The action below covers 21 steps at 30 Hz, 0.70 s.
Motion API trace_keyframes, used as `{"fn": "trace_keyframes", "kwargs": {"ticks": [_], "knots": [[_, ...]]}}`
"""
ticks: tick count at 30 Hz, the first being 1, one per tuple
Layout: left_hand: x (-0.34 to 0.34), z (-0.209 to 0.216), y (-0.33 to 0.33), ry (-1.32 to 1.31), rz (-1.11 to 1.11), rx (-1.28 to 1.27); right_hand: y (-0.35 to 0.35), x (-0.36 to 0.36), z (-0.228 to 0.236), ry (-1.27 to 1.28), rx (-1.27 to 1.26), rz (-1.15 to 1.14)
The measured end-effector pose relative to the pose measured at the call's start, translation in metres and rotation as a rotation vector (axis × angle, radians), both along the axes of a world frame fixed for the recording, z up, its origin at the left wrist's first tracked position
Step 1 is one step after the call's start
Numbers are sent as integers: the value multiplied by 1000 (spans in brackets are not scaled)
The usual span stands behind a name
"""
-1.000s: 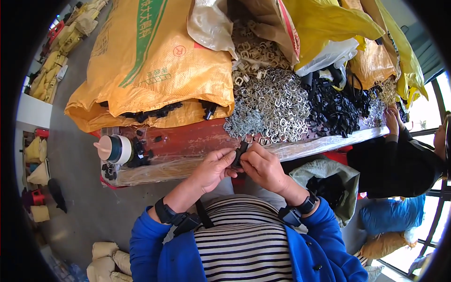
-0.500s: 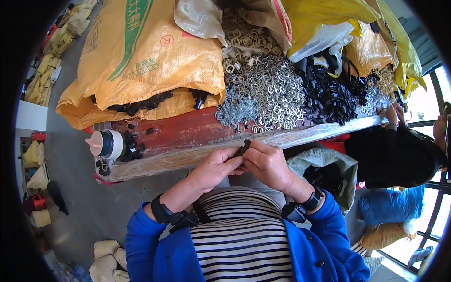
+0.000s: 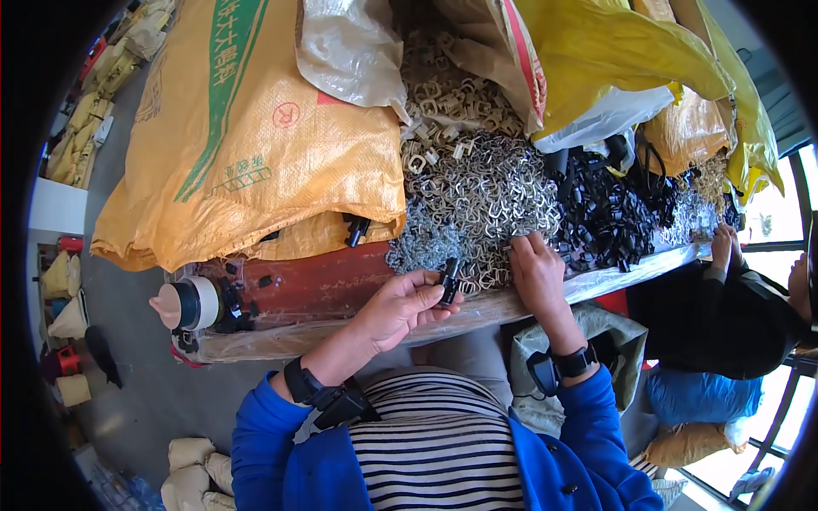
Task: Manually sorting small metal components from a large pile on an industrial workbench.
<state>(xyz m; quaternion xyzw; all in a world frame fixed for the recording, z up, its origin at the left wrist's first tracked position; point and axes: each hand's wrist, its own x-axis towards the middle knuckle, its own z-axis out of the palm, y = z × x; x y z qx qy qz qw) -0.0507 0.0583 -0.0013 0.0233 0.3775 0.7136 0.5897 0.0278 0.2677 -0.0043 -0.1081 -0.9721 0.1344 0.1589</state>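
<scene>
Between the thumb and fingers of my left hand (image 3: 400,311) is a small black plastic part (image 3: 449,283) with a tube-like end, held upright above the near table edge. My right hand (image 3: 539,277) reaches onto the pile of silver metal clips (image 3: 503,187). Its fingers are bent together at the pile's near edge, and whatever is between the fingertips is hidden. Left of those clips lies a heap of small bluish-grey metal pieces (image 3: 422,243). Black plastic parts (image 3: 609,209) are heaped on the right side.
An orange woven sack (image 3: 281,145) lies at the left on the red table (image 3: 324,285), near a cup (image 3: 189,302). Beige clips (image 3: 464,102) spill out behind the silver ones. An open pale sack (image 3: 626,341) stands below the table edge. A co-worker's hand (image 3: 724,247) is at the far right.
My right hand has let go of the black plastic part and moved right and forward to the silver clips. The left hand still holds the part, now turned more upright.
</scene>
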Motion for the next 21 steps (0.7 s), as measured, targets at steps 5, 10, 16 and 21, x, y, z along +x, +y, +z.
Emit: {"fn": "trace_keyframes", "kwargs": {"ticks": [5,10,16,21], "knots": [[0,3,1,4,67,6,9,3,-8,131,-220,50],[8,9,-3,22,111,33,-3,11,-2,-66,-1052,-18],[19,11,-5,35,191,102,-44,19,12,-17,-1950,-40],[21,7,-6,6,217,170,-68,19,15,1,-1841,43]]}}
